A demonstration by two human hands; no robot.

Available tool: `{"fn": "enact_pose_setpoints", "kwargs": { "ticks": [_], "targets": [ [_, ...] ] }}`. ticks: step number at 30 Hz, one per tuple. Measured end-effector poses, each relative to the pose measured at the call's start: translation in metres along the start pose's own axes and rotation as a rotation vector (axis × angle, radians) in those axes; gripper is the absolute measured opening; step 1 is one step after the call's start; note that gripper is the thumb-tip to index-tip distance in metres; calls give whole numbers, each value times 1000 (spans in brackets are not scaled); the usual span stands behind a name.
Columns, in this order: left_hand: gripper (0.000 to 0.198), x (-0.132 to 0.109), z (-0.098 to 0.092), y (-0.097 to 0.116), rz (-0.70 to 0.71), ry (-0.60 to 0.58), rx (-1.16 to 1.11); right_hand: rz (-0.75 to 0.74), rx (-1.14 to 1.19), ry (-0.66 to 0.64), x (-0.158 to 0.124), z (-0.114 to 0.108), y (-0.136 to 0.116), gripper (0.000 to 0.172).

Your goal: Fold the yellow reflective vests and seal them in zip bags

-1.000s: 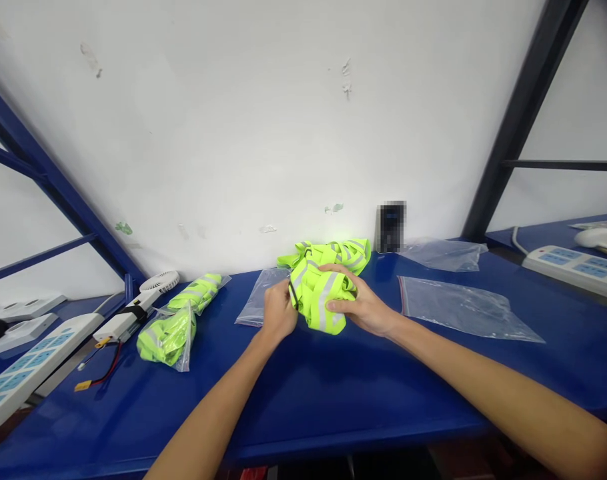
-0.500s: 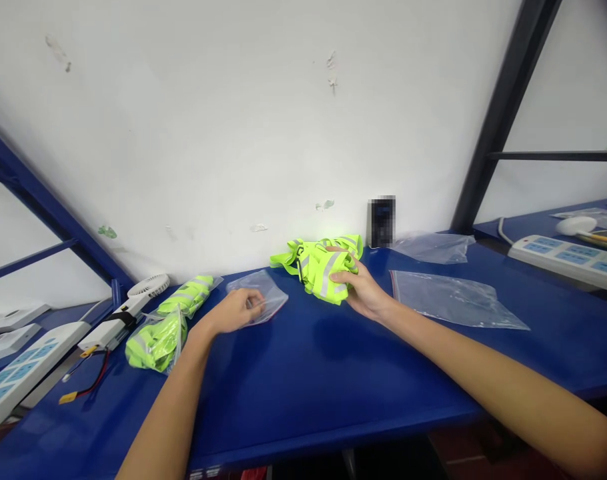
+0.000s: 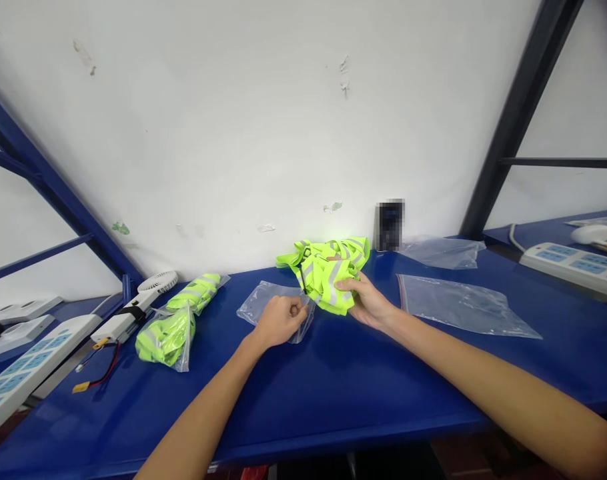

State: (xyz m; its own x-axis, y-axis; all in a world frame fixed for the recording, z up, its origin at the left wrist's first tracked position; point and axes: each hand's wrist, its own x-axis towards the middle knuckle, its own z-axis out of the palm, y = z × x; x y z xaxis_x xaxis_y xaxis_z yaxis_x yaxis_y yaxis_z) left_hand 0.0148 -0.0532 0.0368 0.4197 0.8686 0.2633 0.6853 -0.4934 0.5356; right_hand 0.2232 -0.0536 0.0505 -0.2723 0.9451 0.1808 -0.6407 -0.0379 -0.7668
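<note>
While a bunched-up hi-vis vest (image 3: 331, 283) is gripped in the right hand (image 3: 372, 303), thumb on the near face and the other fingers mostly hidden behind it, a clear zip bag (image 3: 258, 300) is pinched near its right end by the left hand (image 3: 281, 320). That left one's pretty much curled closed, thumb tip up against the bent index finger, with the bag spread out beyond the knuckles on the blue desk (image 3: 358, 393). The held vest is kept just right of the bag, right in front of a second hi-vis vest (image 3: 359, 248) that's been heaped by the wall; whether the two are touching can't really be told. Over to the left, two bagged vests (image 3: 166, 337) are laid end to end, just beside a white handheld fan (image 3: 158, 281) and some wires with a yellow connector (image 3: 81, 387). Off to the right, a flat clear bag (image 3: 463, 307) is laid out, with a crumpled clear bag (image 3: 446, 253) behind it, and a dark pixelated object (image 3: 389, 227) is propped against the wall.
</note>
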Motion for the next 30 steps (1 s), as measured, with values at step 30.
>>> {"fn": "enact_pose_setpoints", "kwargs": {
  "ticks": [30],
  "targets": [
    [31, 2, 13, 3, 86, 471, -274, -77, -852, -367, 0, -26, -12, 54]
  ]
}}
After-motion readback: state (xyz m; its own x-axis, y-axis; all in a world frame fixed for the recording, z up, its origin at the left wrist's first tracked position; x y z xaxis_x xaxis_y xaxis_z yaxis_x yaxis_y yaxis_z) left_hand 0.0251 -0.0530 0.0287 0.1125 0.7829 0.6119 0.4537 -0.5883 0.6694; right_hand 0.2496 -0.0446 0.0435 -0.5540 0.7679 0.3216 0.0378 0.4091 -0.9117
